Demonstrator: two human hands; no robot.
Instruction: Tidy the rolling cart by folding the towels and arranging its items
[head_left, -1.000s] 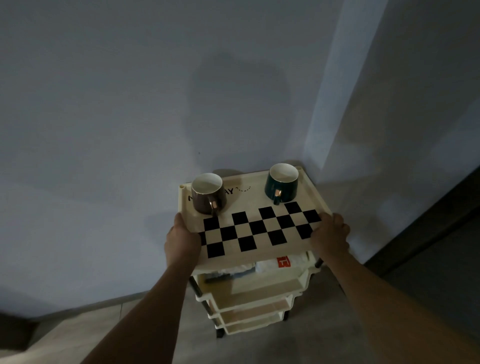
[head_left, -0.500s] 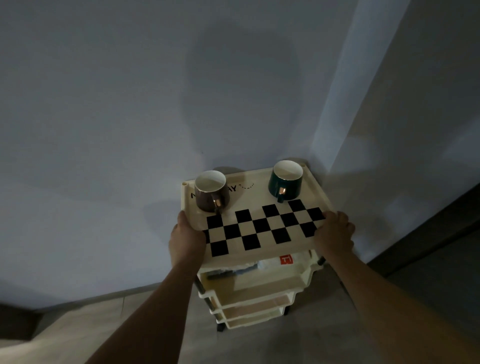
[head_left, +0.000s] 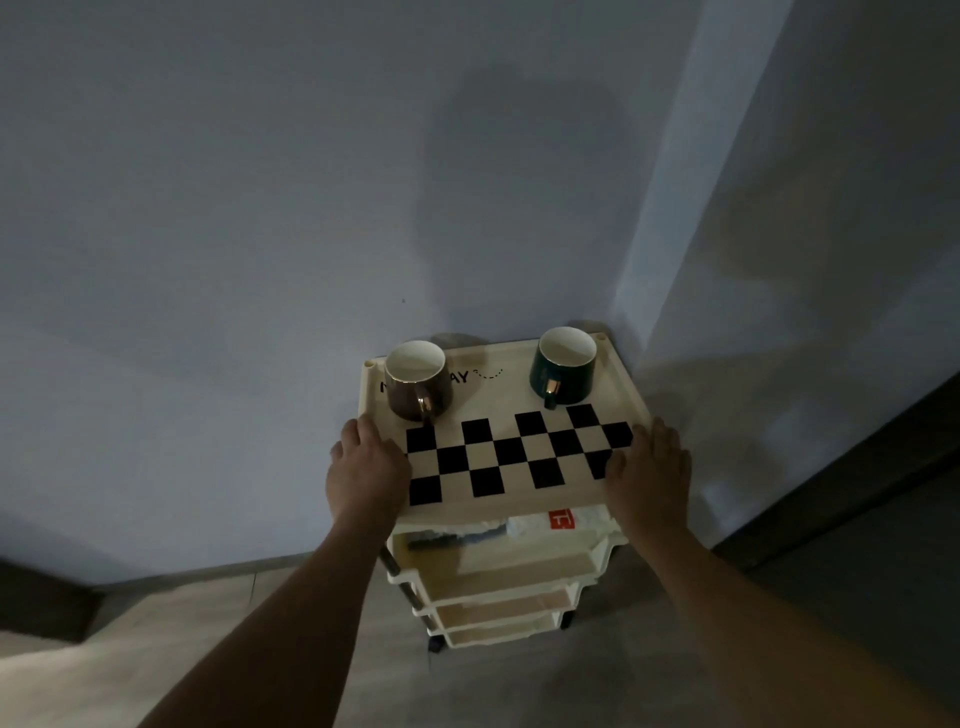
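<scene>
The room is dim, lit from behind so that a shadow falls on the pale wall (head_left: 260, 208). A cream rolling cart (head_left: 498, 571) stands tucked into the corner where that wall meets a second one, on a grey floor (head_left: 322, 639) with a dark skirting board along its foot. The cart's top tray (head_left: 498, 499) carries a black-and-cream checkerboard print across its near half and some lettering further back. Two mugs stand upright at the far edge: a brown mug (head_left: 418, 382) on the left, a dark green mug (head_left: 564, 365) on the right, well apart, both with handles facing this way. On the shelf below, crumpled white towels (head_left: 545, 522) show, one with a red label.

Both arms reach forward and down. The left hand (head_left: 366, 465) grips the tray's left rim, fingers curled over the edge. The right hand (head_left: 649, 465) rests on the right rim, fingers laid along it and bent over the side.
</scene>
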